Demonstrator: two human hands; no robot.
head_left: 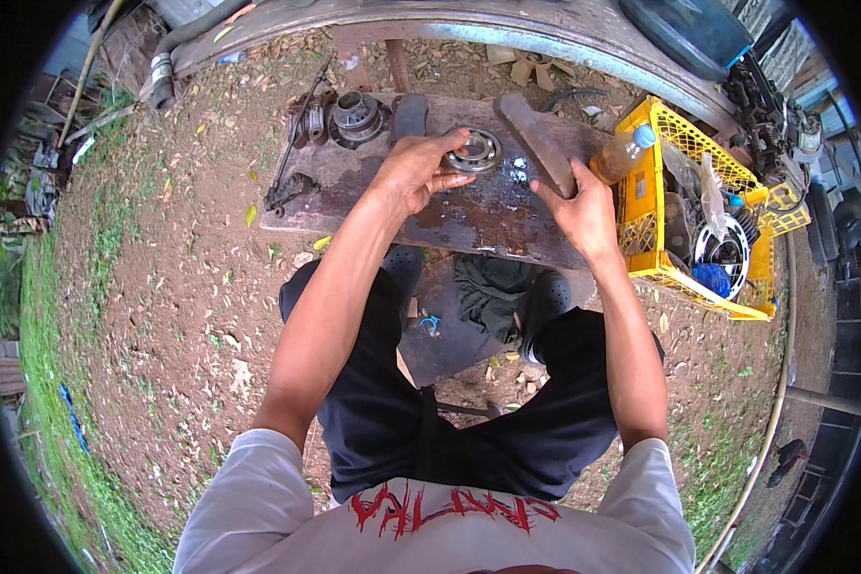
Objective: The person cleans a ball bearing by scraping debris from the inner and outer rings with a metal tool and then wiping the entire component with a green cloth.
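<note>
A round steel ball bearing (486,163) is held by its left edge between the thumb and fingers of my left hand (415,172). It is tilted just above the dark, wet-stained wooden board (493,215). To the right, my right hand (584,212) grips the near end of a long brown block (534,137) with a rounded far end. The block slants away to the left over the board, apart from the bearing; its underside is hidden, so I cannot tell its exact kind. Beyond my left hand lie a flanged metal hub (355,117) and a dark curved pad (410,116).
More greasy metal parts (308,122) and a thin rod (285,158) lie along the board's left end. Against its right side stands a yellow plastic crate (649,212) with assorted parts, beside a capped bottle of brownish liquid (622,155). A dark cloth (493,292) lies between my feet.
</note>
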